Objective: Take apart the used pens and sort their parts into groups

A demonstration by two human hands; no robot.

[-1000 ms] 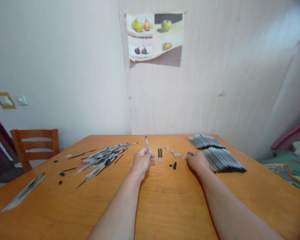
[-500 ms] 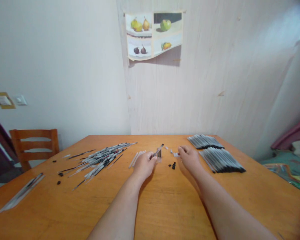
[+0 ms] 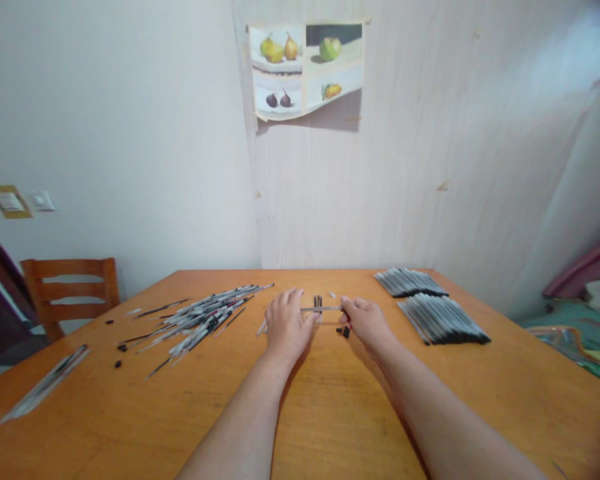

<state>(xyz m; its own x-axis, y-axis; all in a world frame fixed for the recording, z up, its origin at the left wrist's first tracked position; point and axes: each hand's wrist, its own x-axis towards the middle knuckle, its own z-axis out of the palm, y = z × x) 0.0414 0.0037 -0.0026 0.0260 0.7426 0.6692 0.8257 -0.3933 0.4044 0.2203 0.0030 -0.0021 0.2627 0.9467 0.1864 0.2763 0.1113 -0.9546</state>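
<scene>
Toward the far edge of the brown wooden table (image 3: 313, 407), the right hand (image 3: 367, 321) pinches a slim grey plastic pen (image 3: 326, 309), the left hand (image 3: 287, 323) grips its other end, fingers fanned — best kept in one straight line.

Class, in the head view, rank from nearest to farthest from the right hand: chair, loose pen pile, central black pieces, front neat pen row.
1. Central black pieces: just left.
2. Front neat pen row: right.
3. Loose pen pile: left.
4. Chair: far left.
</scene>
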